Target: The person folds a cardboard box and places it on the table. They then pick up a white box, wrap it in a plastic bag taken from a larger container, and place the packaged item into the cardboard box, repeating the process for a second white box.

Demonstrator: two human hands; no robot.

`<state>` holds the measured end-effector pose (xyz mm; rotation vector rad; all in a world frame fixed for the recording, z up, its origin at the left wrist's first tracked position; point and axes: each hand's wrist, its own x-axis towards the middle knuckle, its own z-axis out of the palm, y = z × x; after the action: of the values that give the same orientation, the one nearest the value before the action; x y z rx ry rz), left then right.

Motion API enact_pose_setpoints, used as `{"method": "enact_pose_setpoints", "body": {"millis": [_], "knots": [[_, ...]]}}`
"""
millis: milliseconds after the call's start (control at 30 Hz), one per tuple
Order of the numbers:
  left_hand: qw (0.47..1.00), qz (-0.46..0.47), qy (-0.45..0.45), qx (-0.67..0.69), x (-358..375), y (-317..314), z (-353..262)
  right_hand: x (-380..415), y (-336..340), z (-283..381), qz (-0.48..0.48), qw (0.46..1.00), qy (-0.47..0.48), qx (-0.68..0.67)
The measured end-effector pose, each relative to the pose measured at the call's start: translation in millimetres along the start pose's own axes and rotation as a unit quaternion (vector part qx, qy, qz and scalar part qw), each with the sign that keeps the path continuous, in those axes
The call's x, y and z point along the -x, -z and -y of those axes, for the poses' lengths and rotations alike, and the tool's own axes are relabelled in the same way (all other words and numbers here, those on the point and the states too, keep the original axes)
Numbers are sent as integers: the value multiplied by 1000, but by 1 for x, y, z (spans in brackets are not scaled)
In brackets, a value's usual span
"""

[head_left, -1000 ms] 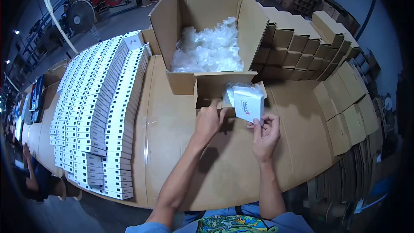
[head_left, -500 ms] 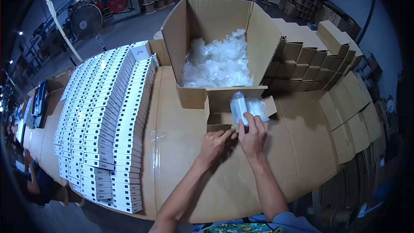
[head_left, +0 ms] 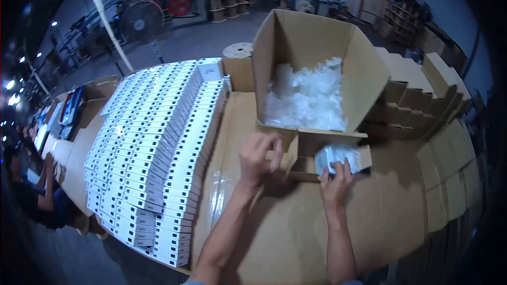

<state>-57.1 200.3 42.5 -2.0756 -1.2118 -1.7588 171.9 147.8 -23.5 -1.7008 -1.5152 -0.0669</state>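
A small open brown carton [head_left: 304,176] stands in front of the large box. Inside its right part sit clear plastic-wrapped packs [head_left: 330,154], with a pale box showing through. My right hand [head_left: 337,186] has its fingers bent over the near edge of these packs, gripping them. Left of the small carton, my left hand [head_left: 257,161] is raised over the table, fingers curled and smeared by motion. Whether it holds anything is not visible. Nearest to it on the left are stacked white boxes [head_left: 158,142] in long rows.
Behind the small carton, a large cardboard box [head_left: 266,63] holds crumpled clear plastic bags [head_left: 311,95]. Folded brown cartons [head_left: 412,95] are piled at the right, with more [head_left: 446,179] nearer. Another person's arm [head_left: 46,187] is at far left. Cardboard covers the table [head_left: 296,232].
My left hand has left the small carton's front edge and moved left and up. My right hand has lowered the wrapped box into the carton. The view has turned left.
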Motion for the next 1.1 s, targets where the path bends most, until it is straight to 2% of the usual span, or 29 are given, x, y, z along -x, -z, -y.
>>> {"method": "enact_pose_setpoints", "body": {"millis": [67,133,200,267,367,433,467,500,533,600,633,767,900,1000,1033,1100], "knots": [[996,-54,24,-66,-43,1,58,-1,4,7,7,1000,11,19],[986,-29,41,-156,-65,-7,135,3,-5,-6,5,999,26,43],[974,27,53,-220,-77,-16,202,9,-6,0,13,999,-13,29],[964,64,46,-253,-88,-20,247,9,-8,-4,15,999,-32,-6],[949,21,7,-315,-105,-31,286,14,-14,-9,6,996,-43,-81],[933,52,8,-355,-111,-31,299,15,-6,3,-9,993,-42,-114],[925,71,7,-374,-112,-30,304,17,-1,-1,7,999,18,26],[917,109,25,-384,-113,-24,297,20,5,4,24,996,14,84],[913,102,16,-395,-111,-24,305,22,8,9,40,989,10,142],[906,87,-3,-414,-111,-25,314,28,10,9,56,990,-2,130],[910,121,45,-394,-111,-24,315,31,11,8,63,990,-9,125],[896,118,62,-424,-115,-28,313,32,12,6,81,987,-10,135],[908,44,-8,-417,-119,-22,300,32,13,6,93,986,-23,133],[902,64,-21,-426,-109,-16,305,27,21,10,107,987,-13,117],[920,58,-1,-388,-110,-11,299,27,25,10,141,982,-31,120],[951,19,95,-294,-103,4,271,31,35,11,140,984,-24,110]]}}
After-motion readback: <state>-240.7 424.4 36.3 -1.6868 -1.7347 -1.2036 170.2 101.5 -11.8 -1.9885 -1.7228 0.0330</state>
